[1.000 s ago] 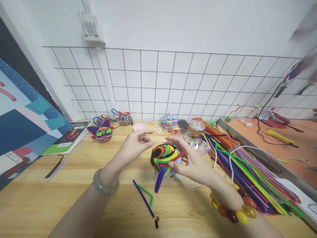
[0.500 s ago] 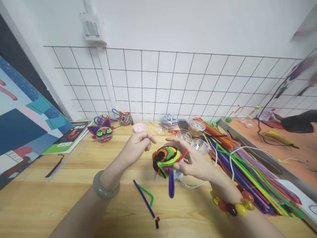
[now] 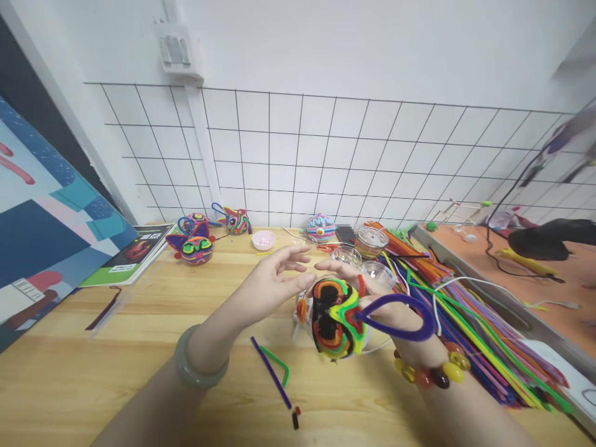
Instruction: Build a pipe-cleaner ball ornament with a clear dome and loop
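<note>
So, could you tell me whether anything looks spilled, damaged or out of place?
Nothing looks spilled or damaged; only the tiny black scrap and red scrap look stray, lying loose by the near end of the purple stem.

The single head view looks forward and down from the wearer's own eye side, over the table (image 3: 344, 403) toward the wall (image 3: 349, 49), which faces the camera and fills the upper half. Both forearms enter from the bottom edge, placing the left hand (image 3: 274, 282), right hand (image 3: 379, 290) and ball (image 3: 342, 316) at close range, just below centre. The field is wide, taking in the board (image 3: 60, 217) at left and the orange worktop (image 3: 570, 279) at right.
</note>
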A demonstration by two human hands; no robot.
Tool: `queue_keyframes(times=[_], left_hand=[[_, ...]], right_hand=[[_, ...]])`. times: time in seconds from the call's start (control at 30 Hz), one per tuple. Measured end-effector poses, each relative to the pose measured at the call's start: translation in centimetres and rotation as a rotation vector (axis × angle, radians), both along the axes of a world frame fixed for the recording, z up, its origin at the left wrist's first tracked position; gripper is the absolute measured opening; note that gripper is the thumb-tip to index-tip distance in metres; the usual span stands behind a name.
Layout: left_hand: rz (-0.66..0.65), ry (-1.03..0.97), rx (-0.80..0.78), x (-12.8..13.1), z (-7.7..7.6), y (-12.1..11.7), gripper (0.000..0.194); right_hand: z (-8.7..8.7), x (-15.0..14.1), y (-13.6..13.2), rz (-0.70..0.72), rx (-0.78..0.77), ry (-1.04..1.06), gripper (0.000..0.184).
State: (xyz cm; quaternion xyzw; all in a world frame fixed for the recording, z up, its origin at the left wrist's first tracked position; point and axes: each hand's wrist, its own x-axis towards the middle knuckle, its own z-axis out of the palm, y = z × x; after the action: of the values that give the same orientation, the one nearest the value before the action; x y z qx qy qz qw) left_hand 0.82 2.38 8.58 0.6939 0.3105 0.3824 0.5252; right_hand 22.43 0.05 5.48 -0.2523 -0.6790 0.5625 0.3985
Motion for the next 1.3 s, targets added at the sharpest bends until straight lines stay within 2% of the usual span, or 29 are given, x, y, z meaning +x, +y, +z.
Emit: queue_keyframes(times=[0.13, 0.3, 0.53, 0.83, 0.97, 1.1, 1.17, 1.3], left_hand=[[-0.124, -0.009, -0.071, 0.1, 0.0, -0.5, 0.052], [-0.313, -0.036, -0.166, -0.2, 0.0, -0.3, 0.051], [-0.409, -0.039, -0.241, 0.0, -0.1, -0.3, 0.055], [-0.358, -0.062, -0.221, 0.5, -0.9, -1.3, 0.071], [-0.378, -0.030, -0.189, 0.6, -0.3, -1.9, 0.074], [-0.450, 0.017, -0.172, 0.4, 0.5, -2.2, 0.078], [-0.402, 0.062, -0.074, 0.1, 0.8, -2.2, 0.077], [-0.138, 0.229, 0.258, -0.3, 0.8, -2.2, 0.051]], right_hand=[[0.2, -0.2, -0.2, 0.010, 0.009, 0.029, 0.064], [1.0, -0.5, -0.8, -0.051, 0.134, -0.148, 0.068], [1.3, -0.6, -0.7, -0.044, 0.225, -0.243, 0.064], [-0.1, 0.1, 0.4, 0.009, 0.045, -0.081, 0.067], [-0.7, 0.5, 0.8, -0.042, 0.021, -0.102, 0.067], [-0.7, 0.7, 1.0, -0.077, 0.076, -0.169, 0.065], [-0.5, 0.8, 1.0, -0.090, 0.097, -0.197, 0.066], [-0.6, 0.9, 1.3, -0.104, 0.089, -0.215, 0.069]])
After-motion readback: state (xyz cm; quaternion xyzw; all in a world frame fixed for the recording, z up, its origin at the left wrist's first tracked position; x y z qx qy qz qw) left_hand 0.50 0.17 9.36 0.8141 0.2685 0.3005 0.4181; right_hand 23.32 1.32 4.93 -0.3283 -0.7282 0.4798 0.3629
